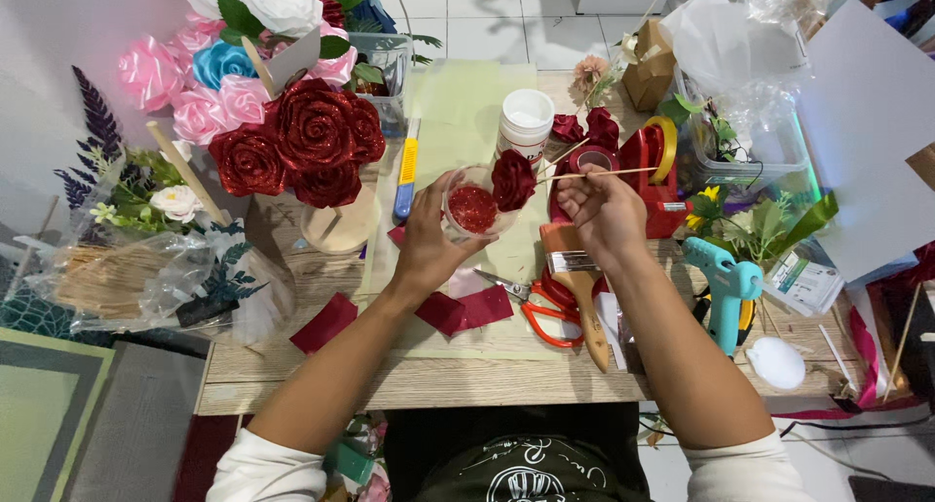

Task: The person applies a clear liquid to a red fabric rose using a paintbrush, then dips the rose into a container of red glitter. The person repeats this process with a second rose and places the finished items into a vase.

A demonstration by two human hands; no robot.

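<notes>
In the head view, your left hand (429, 239) sits just left of the frame's centre, fingers curled around a small clear cup (474, 208) that holds red glitter. Your right hand (602, 210), just right of centre, pinches a thin wooden stick (609, 174) between thumb and fingers; the stick runs roughly level, and at its left end sits a small dark red rose (513, 179), touching the cup's right rim.

Behind the cup, toward the top of the frame, a white jar (526, 122) stands on a pale green mat (466, 103). A yellow-and-blue box cutter (406, 179) lies left of the cup. In the upper left, a bunch of glittered red roses (302, 142) stands in front of pink, blue and white ribbon flowers (209, 74).

Below your hands on the desk (409, 380), you have red-handled scissors (545, 312), a flat paintbrush (579, 288) with a wooden handle, and red petal cut-outs (466, 310). To the right of your right hand stands a red tape dispenser (654, 161); further right and lower lies a teal glue gun (729, 288). Clear bags of foliage (156, 268) fill the left edge.
</notes>
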